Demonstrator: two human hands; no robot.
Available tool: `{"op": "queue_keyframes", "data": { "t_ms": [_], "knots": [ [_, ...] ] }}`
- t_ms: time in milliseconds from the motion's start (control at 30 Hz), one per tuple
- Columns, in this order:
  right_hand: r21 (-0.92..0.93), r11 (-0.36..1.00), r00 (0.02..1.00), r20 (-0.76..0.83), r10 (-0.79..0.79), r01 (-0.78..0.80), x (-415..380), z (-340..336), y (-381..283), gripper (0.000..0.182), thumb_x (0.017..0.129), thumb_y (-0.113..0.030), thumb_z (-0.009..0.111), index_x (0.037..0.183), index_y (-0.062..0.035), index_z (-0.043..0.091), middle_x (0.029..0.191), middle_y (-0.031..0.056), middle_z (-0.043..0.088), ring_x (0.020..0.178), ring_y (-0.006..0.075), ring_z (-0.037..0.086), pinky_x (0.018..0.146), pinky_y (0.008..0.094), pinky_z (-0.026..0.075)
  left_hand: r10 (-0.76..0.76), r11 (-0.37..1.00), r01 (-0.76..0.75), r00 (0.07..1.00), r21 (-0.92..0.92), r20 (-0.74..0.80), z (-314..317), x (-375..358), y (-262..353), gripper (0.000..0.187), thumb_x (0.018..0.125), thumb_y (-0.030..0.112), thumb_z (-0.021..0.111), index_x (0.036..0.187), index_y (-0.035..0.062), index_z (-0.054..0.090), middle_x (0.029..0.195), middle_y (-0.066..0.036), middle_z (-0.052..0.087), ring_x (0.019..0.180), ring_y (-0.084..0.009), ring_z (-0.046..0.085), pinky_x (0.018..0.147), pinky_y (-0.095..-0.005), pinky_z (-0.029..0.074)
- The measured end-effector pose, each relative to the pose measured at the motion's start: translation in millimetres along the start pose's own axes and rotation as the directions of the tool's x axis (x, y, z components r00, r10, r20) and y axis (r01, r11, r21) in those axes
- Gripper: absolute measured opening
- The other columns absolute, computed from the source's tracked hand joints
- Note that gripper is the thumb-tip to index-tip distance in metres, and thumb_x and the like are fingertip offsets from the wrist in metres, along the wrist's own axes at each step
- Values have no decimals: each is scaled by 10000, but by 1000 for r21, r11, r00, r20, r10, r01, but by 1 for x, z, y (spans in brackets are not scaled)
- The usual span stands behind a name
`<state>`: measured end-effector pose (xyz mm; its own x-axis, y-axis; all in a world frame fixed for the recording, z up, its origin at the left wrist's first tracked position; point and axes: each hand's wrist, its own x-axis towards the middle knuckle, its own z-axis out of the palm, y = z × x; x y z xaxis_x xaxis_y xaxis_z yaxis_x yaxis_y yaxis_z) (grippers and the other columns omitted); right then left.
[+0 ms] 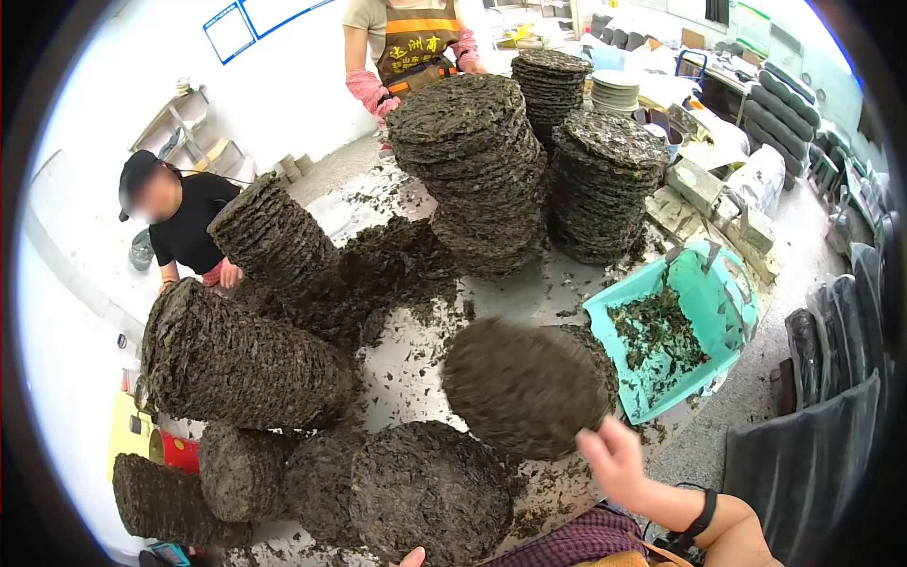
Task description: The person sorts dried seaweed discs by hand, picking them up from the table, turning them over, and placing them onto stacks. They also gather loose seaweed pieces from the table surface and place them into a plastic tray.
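My right hand pinches the near right edge of a round dried seaweed sheet, which is blurred by motion. Under and behind that sheet shows the edge of another round seaweed piece. At the bottom edge, only a fingertip of my left hand is in view, at the lower rim of another dark seaweed round. The other fingers are out of frame, so whether they grip it is hidden. A teal plastic basket with seaweed scraps inside stands right of the moving sheet.
Tall seaweed stacks stand at the back of the table. Toppled stacks lie at the left. Loose crumbs litter the tabletop. One person in an apron stands opposite; another in black is at the left.
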<state>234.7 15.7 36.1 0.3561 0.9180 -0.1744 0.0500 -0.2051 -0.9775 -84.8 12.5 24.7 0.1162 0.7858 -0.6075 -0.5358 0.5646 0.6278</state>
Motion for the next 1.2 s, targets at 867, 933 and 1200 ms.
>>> {"op": "queue_keyframes", "data": {
  "t_ms": [867, 933, 1200],
  "knots": [
    [248, 968, 956, -290, 50, 25, 9, -20, -1, 366, 869, -17, 567, 1225, -4, 481, 1063, 40, 481, 866, 77, 481, 735, 232, 415, -24, 986, 42, 993, 158, -117, -1, -10, -20, 479, 839, 32, 631, 1299, 29, 498, 1278, -76, 536, 1142, -262, 533, 973, -413, 453],
    [76, 989, 904, -420, -83, 126, 15, -29, 19, 511, 863, 9, 551, 1349, -32, 398, 1228, 65, 388, 958, 118, 477, 819, 247, 432, -49, 984, 60, 996, 166, -71, 7, -7, -21, 486, 839, 36, 635, 1303, 33, 489, 1281, -79, 533, 1144, -265, 532, 975, -418, 453],
    [188, 980, 966, 259, 14, -65, -16, 19, -23, 490, 894, -126, 650, 1314, -5, 431, 1183, 131, 569, 1027, 155, 558, 865, 302, 473, -102, 976, 93, 994, 197, 34, 36, -22, -20, 520, 838, 51, 652, 1319, 49, 453, 1290, -91, 521, 1151, -280, 529, 980, -437, 452]
  ]
}}
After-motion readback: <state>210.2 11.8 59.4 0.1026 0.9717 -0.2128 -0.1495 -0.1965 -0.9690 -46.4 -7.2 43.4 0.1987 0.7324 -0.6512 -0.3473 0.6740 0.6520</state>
